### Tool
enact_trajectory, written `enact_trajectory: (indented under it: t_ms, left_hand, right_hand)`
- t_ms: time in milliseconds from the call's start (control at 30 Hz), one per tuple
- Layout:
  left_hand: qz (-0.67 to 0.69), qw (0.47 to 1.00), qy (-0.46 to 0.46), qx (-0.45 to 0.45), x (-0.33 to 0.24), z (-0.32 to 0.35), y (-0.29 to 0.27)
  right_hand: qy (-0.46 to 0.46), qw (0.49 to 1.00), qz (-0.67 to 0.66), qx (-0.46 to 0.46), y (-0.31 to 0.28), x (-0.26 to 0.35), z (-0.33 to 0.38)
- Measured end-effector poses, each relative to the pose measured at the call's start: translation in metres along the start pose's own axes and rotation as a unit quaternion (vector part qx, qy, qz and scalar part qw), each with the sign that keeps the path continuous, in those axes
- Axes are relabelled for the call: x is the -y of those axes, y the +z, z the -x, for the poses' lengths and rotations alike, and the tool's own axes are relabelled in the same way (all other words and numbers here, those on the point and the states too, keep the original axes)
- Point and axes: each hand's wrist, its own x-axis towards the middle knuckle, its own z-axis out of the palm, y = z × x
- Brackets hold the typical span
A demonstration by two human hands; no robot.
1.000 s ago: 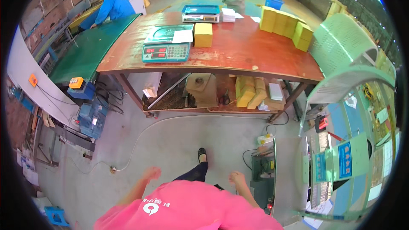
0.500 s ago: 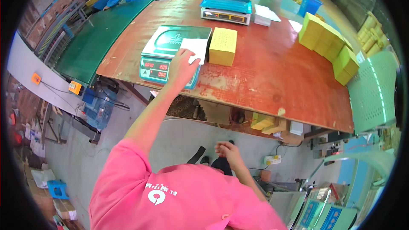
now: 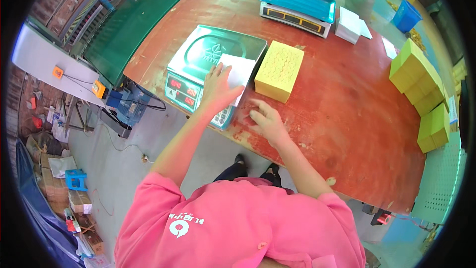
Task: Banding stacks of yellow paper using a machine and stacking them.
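My left hand (image 3: 218,92) is over the near right part of a digital scale (image 3: 198,52), its fingers spread and its thumb held apart. The fingertips are at the near left edge of a white paper stack or sheet (image 3: 239,69) lying on the scale's plate; its thickness is partly hidden. My right hand (image 3: 269,123) hovers above the table's near edge, right of the scale, with fingers loosely bent, a gap between thumb and forefinger, and nothing in it. A block of stacked yellow paper (image 3: 279,72) stands just right of the scale.
A second scale with a blue tray (image 3: 297,2) sits at the far side of the red table (image 3: 342,99), beside white paper stacks (image 3: 348,25). Yellow blocks (image 3: 419,77) line the right edge. A green conveyor belt (image 3: 134,30) runs along the left.
My right hand has risen from beside my body to above the table's near edge. My left hand stays at the white paper, its fingers now more spread. The view has shifted.
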Motion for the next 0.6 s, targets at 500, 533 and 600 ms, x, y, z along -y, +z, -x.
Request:
enact_trajectory:
  t_ms: [500,533,600]
  left_hand:
    - [0.130,0.980,0.148,-0.019,0.035,-0.014,-0.017]
    - [0.132,0.979,0.151,-0.015,0.034,-0.016,-0.018]
    - [0.257,0.960,0.076,0.081,0.034,-0.021,-0.019]
  right_hand:
    - [-0.056,0.985,0.082,-0.141,0.029,0.008,-0.046]
    - [-0.086,0.982,0.070,-0.150,0.033,0.006,-0.049]
    - [-0.094,0.981,0.052,-0.164,0.038,0.010,-0.053]
